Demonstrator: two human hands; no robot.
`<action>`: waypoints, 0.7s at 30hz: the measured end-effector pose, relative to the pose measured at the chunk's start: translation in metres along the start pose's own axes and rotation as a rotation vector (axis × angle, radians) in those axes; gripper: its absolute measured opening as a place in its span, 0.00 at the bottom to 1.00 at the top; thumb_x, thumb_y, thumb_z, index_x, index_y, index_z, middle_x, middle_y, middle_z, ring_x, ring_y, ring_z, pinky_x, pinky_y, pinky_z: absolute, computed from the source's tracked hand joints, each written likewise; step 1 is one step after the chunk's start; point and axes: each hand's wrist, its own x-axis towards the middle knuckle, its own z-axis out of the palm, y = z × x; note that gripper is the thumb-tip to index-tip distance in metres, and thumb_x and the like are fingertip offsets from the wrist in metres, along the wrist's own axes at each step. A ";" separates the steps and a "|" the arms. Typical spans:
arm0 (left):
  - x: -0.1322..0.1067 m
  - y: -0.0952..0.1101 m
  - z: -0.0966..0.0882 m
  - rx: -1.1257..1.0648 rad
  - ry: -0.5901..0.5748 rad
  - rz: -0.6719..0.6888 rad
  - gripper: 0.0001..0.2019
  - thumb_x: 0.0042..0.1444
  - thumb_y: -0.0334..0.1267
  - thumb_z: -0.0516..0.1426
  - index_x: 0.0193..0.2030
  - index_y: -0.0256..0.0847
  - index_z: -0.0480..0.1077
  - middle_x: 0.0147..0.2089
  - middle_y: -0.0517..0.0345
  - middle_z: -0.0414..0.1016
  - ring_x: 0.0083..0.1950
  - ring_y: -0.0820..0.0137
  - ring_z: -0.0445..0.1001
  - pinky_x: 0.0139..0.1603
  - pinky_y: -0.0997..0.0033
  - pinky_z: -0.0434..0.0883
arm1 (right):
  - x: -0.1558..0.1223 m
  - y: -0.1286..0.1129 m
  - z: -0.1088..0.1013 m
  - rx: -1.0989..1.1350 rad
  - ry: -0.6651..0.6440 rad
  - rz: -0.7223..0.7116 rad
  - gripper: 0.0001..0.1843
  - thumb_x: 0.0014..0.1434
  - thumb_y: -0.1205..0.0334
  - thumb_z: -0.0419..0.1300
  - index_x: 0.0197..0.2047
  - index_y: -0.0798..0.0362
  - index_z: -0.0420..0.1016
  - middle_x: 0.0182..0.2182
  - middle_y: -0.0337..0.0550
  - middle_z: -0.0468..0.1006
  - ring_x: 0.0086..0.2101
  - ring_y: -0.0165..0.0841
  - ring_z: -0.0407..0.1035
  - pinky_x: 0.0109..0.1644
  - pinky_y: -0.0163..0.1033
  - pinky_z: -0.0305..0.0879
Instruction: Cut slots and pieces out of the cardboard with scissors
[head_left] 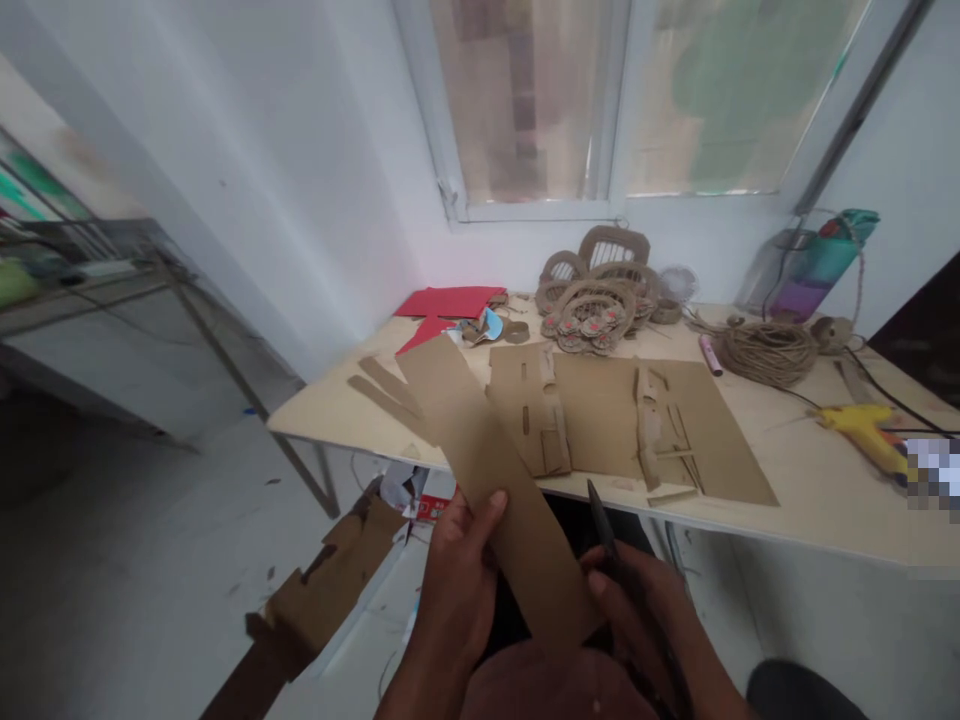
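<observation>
A long cardboard strip (pixel 487 450) slants from my lap up over the table's front edge. My left hand (pixel 461 560) grips its left edge, thumb flat on top and fingers underneath. In my right hand (pixel 637 600) is a dark pair of scissors (pixel 602 520), blades closed and pointing up and away from me. The fingertips of that hand lie close to the strip's right edge; whether they touch it I cannot tell. Beyond the strip, a larger cardboard sheet (pixel 600 410) lies flat on the table, with cut and slotted cardboard pieces (pixel 551 440) on it.
Twine-wrapped woven pieces (pixel 592 300) stand against the wall at the back of the table (pixel 330 400). A twine coil (pixel 769 350), a pink tube (pixel 710 355) and a yellow glue gun (pixel 862 430) lie to the right. Red paper (pixel 442 302) is back left. Torn cardboard (pixel 337 580) sits below left.
</observation>
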 end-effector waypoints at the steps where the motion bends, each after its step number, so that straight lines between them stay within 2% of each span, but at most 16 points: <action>1: -0.001 0.000 0.001 0.010 0.004 -0.008 0.14 0.41 0.35 0.66 0.37 0.38 0.74 0.37 0.53 0.80 0.41 0.63 0.77 0.40 0.69 0.72 | 0.003 -0.001 -0.002 -0.036 0.000 -0.024 0.17 0.60 0.47 0.55 0.38 0.51 0.73 0.27 0.43 0.77 0.29 0.38 0.73 0.29 0.36 0.67; 3: -0.003 -0.002 0.002 0.031 0.007 -0.044 0.15 0.42 0.35 0.65 0.39 0.38 0.74 0.36 0.53 0.80 0.38 0.64 0.78 0.38 0.69 0.73 | 0.009 -0.004 -0.007 -0.119 0.001 -0.073 0.14 0.59 0.52 0.57 0.42 0.53 0.72 0.27 0.40 0.76 0.27 0.35 0.71 0.29 0.36 0.66; 6: -0.005 -0.007 0.002 0.026 0.006 -0.097 0.19 0.42 0.34 0.65 0.44 0.39 0.74 0.36 0.53 0.80 0.35 0.64 0.78 0.35 0.68 0.73 | 0.016 -0.011 -0.009 -0.189 -0.009 -0.168 0.18 0.55 0.56 0.61 0.49 0.51 0.70 0.32 0.41 0.77 0.31 0.35 0.70 0.35 0.37 0.66; 10: -0.008 -0.015 0.005 0.025 -0.014 -0.129 0.21 0.43 0.34 0.64 0.48 0.38 0.73 0.38 0.50 0.80 0.35 0.63 0.78 0.34 0.69 0.74 | 0.024 -0.022 -0.001 -0.220 -0.042 -0.237 0.17 0.55 0.55 0.60 0.47 0.51 0.71 0.40 0.45 0.76 0.39 0.39 0.71 0.43 0.41 0.66; 13: -0.010 -0.016 0.010 0.045 0.047 -0.175 0.21 0.41 0.36 0.65 0.45 0.37 0.74 0.35 0.49 0.80 0.32 0.62 0.78 0.30 0.69 0.74 | 0.029 -0.025 0.005 -0.323 -0.019 -0.255 0.18 0.54 0.55 0.61 0.48 0.51 0.71 0.40 0.46 0.75 0.40 0.39 0.70 0.43 0.42 0.66; 17: -0.014 -0.015 0.018 -0.001 0.140 -0.181 0.21 0.36 0.36 0.67 0.42 0.38 0.74 0.33 0.53 0.80 0.29 0.66 0.78 0.27 0.73 0.74 | 0.032 -0.025 0.007 -0.424 0.005 -0.268 0.23 0.53 0.56 0.61 0.52 0.50 0.71 0.39 0.46 0.75 0.39 0.40 0.70 0.43 0.43 0.66; 21: -0.017 -0.014 0.020 -0.034 0.101 -0.187 0.21 0.35 0.35 0.68 0.41 0.40 0.74 0.32 0.54 0.80 0.29 0.65 0.78 0.25 0.73 0.73 | 0.031 -0.028 0.007 -0.467 0.028 -0.263 0.26 0.53 0.54 0.61 0.55 0.52 0.71 0.37 0.47 0.75 0.37 0.40 0.70 0.41 0.43 0.66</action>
